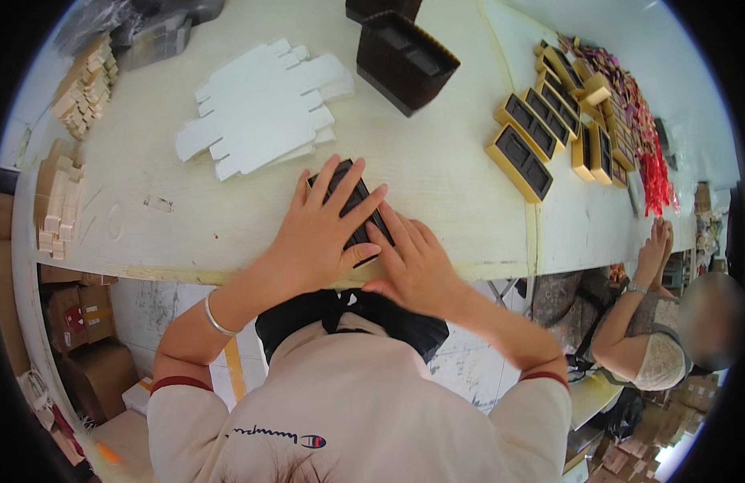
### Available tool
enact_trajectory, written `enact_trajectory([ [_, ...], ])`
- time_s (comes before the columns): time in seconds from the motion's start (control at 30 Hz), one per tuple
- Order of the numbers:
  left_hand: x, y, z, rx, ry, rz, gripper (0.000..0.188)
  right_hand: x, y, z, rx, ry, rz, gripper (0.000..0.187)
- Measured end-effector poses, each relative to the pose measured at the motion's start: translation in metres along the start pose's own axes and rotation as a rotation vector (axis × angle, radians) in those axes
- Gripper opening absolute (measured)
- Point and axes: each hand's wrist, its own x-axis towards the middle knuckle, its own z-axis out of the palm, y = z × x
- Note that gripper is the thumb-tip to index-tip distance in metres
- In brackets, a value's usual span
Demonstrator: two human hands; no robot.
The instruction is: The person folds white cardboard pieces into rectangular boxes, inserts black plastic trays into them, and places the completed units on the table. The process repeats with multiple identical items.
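A black tray insert [338,179] lies near the table's front edge under both my hands; they cover much of it, and I cannot tell whether a box is around it. My left hand [328,217] rests flat across its top, fingers spread and thumb over its near part. At its right side is my right hand [417,266], fingers along the edge and thumb bent round the near corner. Just beyond lies a pile of flat white card blanks [264,109]. Farther off stand nested stacks of black inserts [409,60].
Several gold boxes with black inserts [521,161] stand at the right, beside red tassels [654,177]. Folded cream card pieces [60,197] line the left edge. Clear plastic [155,40] lies far left. A co-worker [630,338] sits at the right, with cartons [83,314] under the table's left.
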Motion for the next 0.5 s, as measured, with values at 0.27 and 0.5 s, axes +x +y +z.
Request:
enact_trajectory([
  [0.27,-0.006,0.001,0.0,-0.682,0.164,-0.352,0.048,-0.025,-0.013,-0.004,0.071,0.082,0.279,0.059],
  [0.5,0.002,-0.01,0.016,-1.169,0.093,-0.431,0.031,-0.026,-0.004,-0.011,-0.033,0.088,0.299,0.068],
])
